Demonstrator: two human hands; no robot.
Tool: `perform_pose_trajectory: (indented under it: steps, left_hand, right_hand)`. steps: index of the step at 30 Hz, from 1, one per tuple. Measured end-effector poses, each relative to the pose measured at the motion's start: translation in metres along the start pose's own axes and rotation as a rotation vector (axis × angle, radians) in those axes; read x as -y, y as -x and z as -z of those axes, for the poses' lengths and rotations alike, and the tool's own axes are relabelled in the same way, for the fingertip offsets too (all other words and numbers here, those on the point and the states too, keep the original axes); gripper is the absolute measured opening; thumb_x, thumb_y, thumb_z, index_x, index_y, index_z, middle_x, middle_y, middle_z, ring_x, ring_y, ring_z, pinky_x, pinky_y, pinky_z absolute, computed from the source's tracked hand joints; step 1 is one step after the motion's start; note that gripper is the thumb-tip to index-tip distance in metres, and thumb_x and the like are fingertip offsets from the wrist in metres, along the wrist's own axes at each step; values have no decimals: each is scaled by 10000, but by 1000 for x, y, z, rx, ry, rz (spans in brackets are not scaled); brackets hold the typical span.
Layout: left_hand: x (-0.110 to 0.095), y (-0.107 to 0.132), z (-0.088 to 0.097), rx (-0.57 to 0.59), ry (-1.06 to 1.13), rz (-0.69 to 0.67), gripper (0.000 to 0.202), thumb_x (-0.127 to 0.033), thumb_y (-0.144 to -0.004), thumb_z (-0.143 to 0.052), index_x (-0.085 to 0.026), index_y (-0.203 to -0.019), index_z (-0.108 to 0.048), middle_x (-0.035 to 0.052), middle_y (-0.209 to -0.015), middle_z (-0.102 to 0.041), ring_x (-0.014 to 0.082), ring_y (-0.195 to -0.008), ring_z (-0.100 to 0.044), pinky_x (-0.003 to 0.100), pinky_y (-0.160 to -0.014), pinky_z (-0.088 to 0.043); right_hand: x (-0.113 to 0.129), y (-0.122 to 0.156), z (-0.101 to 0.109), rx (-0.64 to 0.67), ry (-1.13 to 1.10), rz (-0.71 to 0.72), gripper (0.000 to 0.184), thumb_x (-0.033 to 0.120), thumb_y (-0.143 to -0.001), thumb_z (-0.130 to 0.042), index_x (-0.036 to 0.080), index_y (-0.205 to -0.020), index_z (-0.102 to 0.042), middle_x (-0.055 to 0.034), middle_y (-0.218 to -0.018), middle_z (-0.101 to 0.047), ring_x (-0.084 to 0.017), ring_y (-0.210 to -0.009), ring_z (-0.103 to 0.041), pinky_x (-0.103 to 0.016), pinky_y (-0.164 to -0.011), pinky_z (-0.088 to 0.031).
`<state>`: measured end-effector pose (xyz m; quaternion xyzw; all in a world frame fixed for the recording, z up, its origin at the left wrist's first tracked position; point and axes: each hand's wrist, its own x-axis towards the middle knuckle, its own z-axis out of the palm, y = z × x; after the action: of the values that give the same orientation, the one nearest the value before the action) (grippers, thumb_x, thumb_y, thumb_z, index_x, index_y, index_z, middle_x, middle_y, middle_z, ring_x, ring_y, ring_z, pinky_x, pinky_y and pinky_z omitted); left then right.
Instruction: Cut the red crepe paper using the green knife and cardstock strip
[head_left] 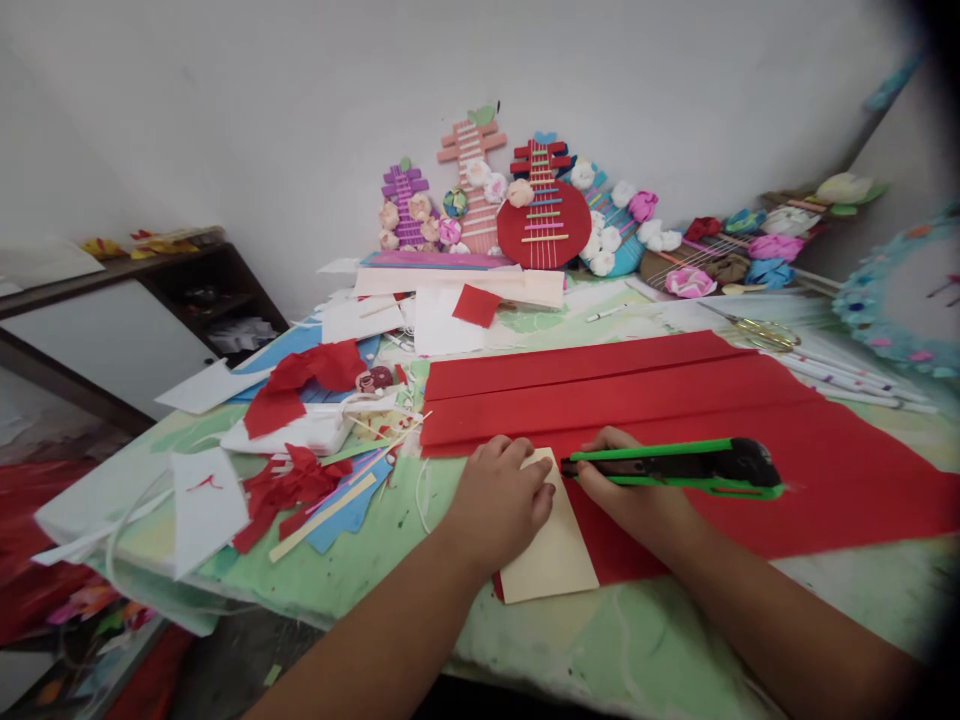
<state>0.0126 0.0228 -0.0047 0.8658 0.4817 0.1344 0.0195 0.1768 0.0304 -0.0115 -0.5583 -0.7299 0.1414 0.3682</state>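
Observation:
My right hand (637,500) is closed around a green and black utility knife (675,466), its front end at the right edge of a cream card (551,560). The blade itself is too small to make out. My left hand (504,495) presses down on the upper part of the card, fingers spread loosely over it. Under the card lies a wide sheet of red crepe paper (720,420), creased in long folds and stretching to the right. A thin strip of red shows along the card's lower left edge.
Scraps of red paper (300,490), a white card (206,505) and blue pieces clutter the left side. Gold scissors (765,333) and white sticks (855,378) lie at the right. Paper-craft lutes, including a red one (544,225), lean against the wall.

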Motion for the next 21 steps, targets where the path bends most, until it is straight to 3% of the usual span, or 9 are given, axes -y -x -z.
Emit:
perform_pose_trajectory:
  steps: [10, 16, 21]
  left_hand:
    - [-1, 0, 0, -8, -3, -4, 177, -264, -823, -476, -216, -963, -572, 52, -958, -540, 215, -914, -456, 360, -806, -374]
    - [-1, 0, -1, -3, -6, 1, 186, -255, -823, -478, -218, -984, -564, 52, -958, -539, 216, -919, -457, 359, -813, -370]
    - [-1, -1, 0, -3, -10, -3, 182, -249, -819, -481, -211, -973, -570, 51, -970, -540, 214, -921, -455, 361, -816, -372]
  right_hand:
    - [0, 1, -2, 66, -45, 9, 218, 201, -713, -447, 228, -589, -270, 64, -521, -368, -103, -473, -429, -229, -481, -367]
    - [2, 2, 0, 107, -16, -21, 141, 218, -707, -450, 222, -615, -344, 66, -529, -406, -104, -481, -446, -227, -465, -349]
    - [1, 2, 0, 32, -9, 19, 196, 206, -690, -436, 229, -574, -280, 57, -517, -377, -108, -471, -421, -239, -474, -358]
